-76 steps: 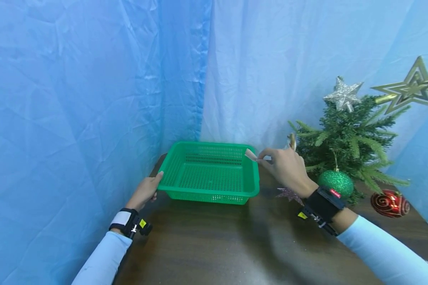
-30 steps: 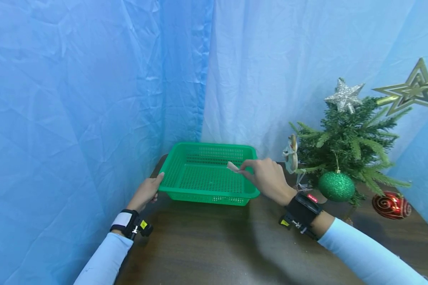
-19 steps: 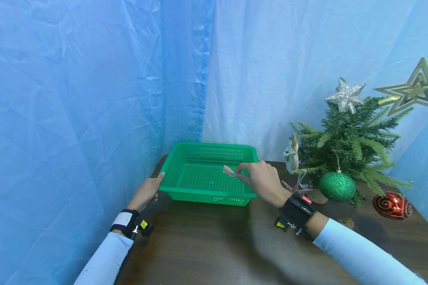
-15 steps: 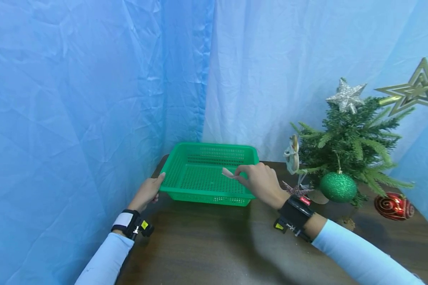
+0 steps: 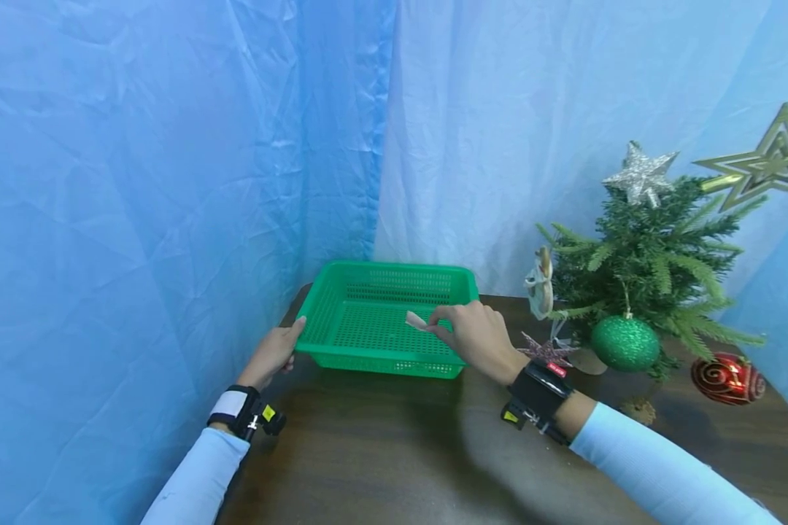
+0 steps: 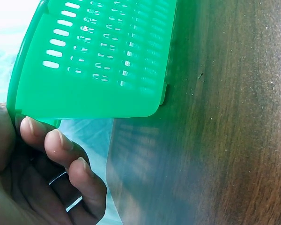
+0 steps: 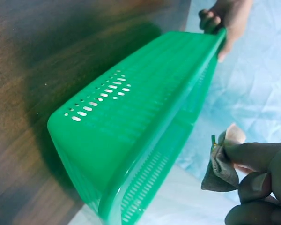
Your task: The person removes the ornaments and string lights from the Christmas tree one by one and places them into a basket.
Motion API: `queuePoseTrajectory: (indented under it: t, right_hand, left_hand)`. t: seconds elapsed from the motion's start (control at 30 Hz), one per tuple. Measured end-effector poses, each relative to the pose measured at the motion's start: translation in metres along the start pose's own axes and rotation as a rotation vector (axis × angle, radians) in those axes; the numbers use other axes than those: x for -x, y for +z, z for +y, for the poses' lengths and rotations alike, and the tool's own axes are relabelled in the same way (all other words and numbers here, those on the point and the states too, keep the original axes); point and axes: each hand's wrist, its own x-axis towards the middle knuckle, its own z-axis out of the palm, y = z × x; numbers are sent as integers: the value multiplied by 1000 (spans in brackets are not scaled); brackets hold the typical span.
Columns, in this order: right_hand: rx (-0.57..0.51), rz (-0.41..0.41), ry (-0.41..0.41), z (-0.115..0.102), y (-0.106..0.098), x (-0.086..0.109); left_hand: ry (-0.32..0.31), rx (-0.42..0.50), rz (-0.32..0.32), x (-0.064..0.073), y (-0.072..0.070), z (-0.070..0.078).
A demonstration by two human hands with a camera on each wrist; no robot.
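A green plastic basket (image 5: 368,353) with slotted walls stands on the dark wooden table, nothing visible inside it. My left hand (image 5: 272,355) grips its rim at the left side; in the left wrist view the fingers (image 6: 61,147) curl beneath the rim. Over the basket's right part, my right hand (image 5: 482,339) pinches a small pale cloth piece (image 5: 416,321) between thumb and fingertips. The right wrist view shows this cloth piece (image 7: 220,173) as greyish beige, gathered at the fingers, with a bit of green and gold on it.
At right stands a small artificial Christmas tree (image 5: 657,255) with a silver star (image 5: 642,175), gold star (image 5: 771,160), green glitter ball (image 5: 626,343) and red ball (image 5: 729,379). A pinkish glitter star (image 5: 545,351) is behind my right wrist. Blue cloth (image 5: 190,182) hangs around the table.
My right hand has moved left and down from the basket's right rim to over its inside, still pinching the cloth piece. My left hand stays on the rim.
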Motion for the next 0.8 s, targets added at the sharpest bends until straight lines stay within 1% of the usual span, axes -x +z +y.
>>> queuePoseTrajectory:
  t: [0.2,0.5,0.6,0.8]
  right_hand:
    - [-26,-15,-5,-2,3,-1]
    - [-10,-40,1,-6,11,-5]
    - [-17,-32,-9,-6,14,-6]
    - [-29,-15,-35,-9,18,-9]
  left_hand:
    - [1,11,-5,0,1,0]
    - [-5,14,-5,4,0,2]
    - [-2,14,-6,4,0,2]
    - [4,32,-7,1,0,1]
